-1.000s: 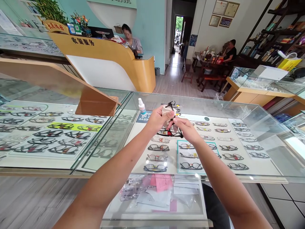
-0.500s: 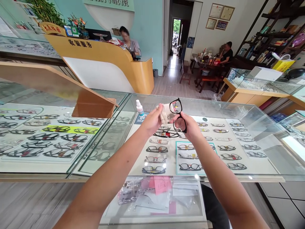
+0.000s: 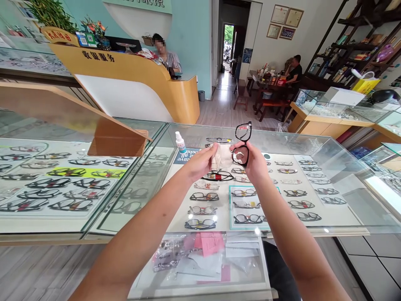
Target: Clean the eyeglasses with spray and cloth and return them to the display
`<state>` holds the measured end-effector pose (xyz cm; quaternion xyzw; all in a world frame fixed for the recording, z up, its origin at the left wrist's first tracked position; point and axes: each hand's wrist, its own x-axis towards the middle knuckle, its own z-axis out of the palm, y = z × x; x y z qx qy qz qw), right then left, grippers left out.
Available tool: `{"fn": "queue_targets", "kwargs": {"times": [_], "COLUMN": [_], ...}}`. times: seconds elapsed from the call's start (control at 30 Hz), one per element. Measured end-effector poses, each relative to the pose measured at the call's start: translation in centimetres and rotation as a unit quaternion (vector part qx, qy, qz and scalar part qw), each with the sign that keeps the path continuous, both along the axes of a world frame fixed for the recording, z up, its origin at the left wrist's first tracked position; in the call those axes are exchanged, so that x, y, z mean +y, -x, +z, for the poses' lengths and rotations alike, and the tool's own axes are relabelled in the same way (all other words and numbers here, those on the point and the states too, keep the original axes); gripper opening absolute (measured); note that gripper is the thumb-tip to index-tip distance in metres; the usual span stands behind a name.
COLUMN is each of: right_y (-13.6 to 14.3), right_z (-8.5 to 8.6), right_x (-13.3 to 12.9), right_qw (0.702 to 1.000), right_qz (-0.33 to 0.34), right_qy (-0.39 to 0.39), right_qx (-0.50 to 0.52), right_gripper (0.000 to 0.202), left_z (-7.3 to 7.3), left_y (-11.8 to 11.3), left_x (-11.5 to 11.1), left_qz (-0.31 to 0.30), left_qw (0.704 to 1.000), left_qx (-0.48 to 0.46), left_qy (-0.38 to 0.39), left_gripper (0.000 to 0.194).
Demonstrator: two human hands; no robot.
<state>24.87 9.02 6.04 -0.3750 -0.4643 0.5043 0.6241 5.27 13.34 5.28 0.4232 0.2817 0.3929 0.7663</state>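
Note:
My right hand [image 3: 255, 164] holds a pair of black-framed glasses [image 3: 242, 143] upright, one lens above the other, over the glass display counter [image 3: 316, 146]. My left hand [image 3: 200, 162] grips a pale cleaning cloth [image 3: 222, 155] just left of the glasses, the cloth reaching toward the lower lens. A small white spray bottle [image 3: 180, 142] with a blue label stands on the counter top to the left of my hands. Another dark pair of glasses [image 3: 218, 176] shows below my hands; whether it lies on the glass or inside the case I cannot tell.
Rows of glasses fill the case [image 3: 294, 193] and the case at left [image 3: 62, 184]. A wooden stand [image 3: 115, 140] sits on the left counter. Papers and bags lie on a lower shelf [image 3: 203, 255]. One person sits behind the reception desk [image 3: 134, 79], another at a far table.
The glasses went from lying flat between both hands to being held upright in my right hand, raised and shifted right. The cloth came away from the lens in my left hand.

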Motion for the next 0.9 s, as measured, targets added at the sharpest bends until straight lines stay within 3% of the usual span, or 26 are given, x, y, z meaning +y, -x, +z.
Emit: {"fn": "queue_targets", "kwargs": {"times": [0.47,0.67,0.9], "right_y": [0.3,-0.2,-0.3], "right_z": [-0.6,-0.6,-0.8], "right_x": [0.2,0.4,0.6], "right_qw": [0.999,0.998,0.997], "right_qz": [-0.002,-0.054,-0.069], "right_qy": [-0.023,-0.019,-0.009], "right_qx": [-0.034,-0.024,-0.025], "right_gripper": [0.040,0.036,0.038], "left_z": [-0.2,-0.1,-0.2], "left_y": [-0.5,-0.1,0.7], "left_x": [-0.6,0.6,1.3], "left_qz": [-0.047,0.038,0.056], "left_qw": [0.999,0.999,0.995], "left_qx": [-0.003,-0.015,-0.044], "left_qy": [-0.002,0.021,0.068], "left_gripper": [0.043,0.043,0.031]}}
